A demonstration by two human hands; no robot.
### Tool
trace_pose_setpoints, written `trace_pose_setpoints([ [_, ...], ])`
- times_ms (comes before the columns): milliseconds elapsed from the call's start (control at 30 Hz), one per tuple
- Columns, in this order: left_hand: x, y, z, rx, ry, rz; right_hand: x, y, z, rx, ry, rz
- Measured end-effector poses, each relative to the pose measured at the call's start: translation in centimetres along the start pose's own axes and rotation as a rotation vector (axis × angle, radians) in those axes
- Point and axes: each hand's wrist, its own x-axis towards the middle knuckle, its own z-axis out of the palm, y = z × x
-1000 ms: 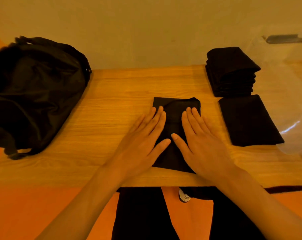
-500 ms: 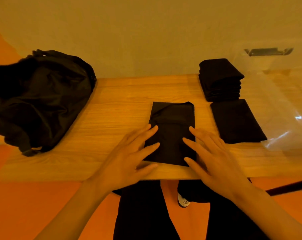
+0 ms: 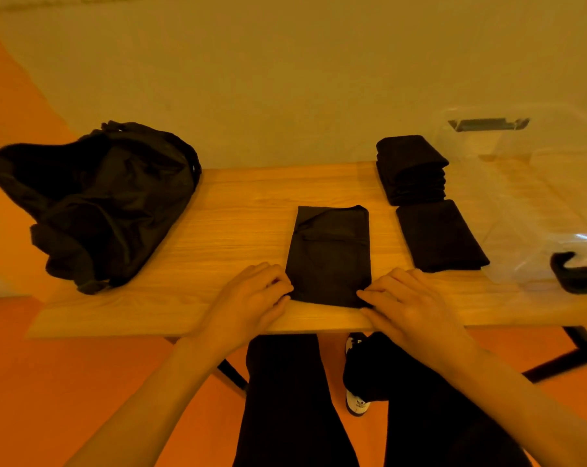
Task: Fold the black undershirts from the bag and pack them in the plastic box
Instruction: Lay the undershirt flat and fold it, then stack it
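Undershirt (image 3: 329, 251): folded strip, laid mid-table. Left hand (image 3: 251, 298), right hand (image 3: 406, 301): drawn back from flat pressing; near corners now pinched by curled fingers. Next fold judged imminent; box (image 3: 537, 197) packing pending.

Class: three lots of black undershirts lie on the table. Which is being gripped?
The long undershirt in the middle: the left hand and right hand pinch its near corners. The flat folded one and the stack lie untouched on the right.
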Motion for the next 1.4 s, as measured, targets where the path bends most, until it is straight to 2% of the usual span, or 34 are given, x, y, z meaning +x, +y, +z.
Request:
trace_pose_setpoints([
  [133, 0.2, 1.2, -0.1, 0.114, 0.045, 0.020, 0.2, -0.4, -0.3, -0.072, -0.014, -0.018],
  [200, 0.2, 1.8, -0.7, 0.100, 0.057, 0.017, 0.1, -0.6, -0.8, -0.022, -0.017, 0.028],
  [367, -0.3, 3.6, -2.4, -0.144, 0.058, -0.026, -1.2, -1.4, -2.3, 0.302, -0.025, 0.201],
  [467, 0.3, 4.2, -3.4, -0.332, 0.134, -0.155, -0.8, -1.6, -3.2, 0.471, 0.005, 0.338],
  [733, 4.5, 2.3, -3.4, -0.646, 0.288, -0.440, 5.1, 0.9, -3.2, 0.835, 0.092, 0.629],
  [900, 6.9, -0.1, -1.6, -0.732, 0.279, -0.603, 7.9, 2.9, -1.1, 0.843, 0.078, 0.691],
  [1000, 7.8, -1.4, -0.2, -0.668, 0.259, -0.652, 8.7, 3.4, 0.5, 0.803, 0.092, 0.701],
  [1100, 8.2, -1.9, 1.1, -0.569, 0.203, -0.690, 8.9, 3.7, 2.2, 0.650, 0.068, 0.666],
  [1200, 8.2, -2.4, 1.9, -0.488, 0.204, -0.670, 8.9, 4.0, 3.5, 0.594, 0.068, 0.648],
  [1400, 8.0, -3.3, 2.2, -0.508, 0.151, -0.615, 9.0, 4.2, 3.2, 0.712, -0.001, 0.649],
])
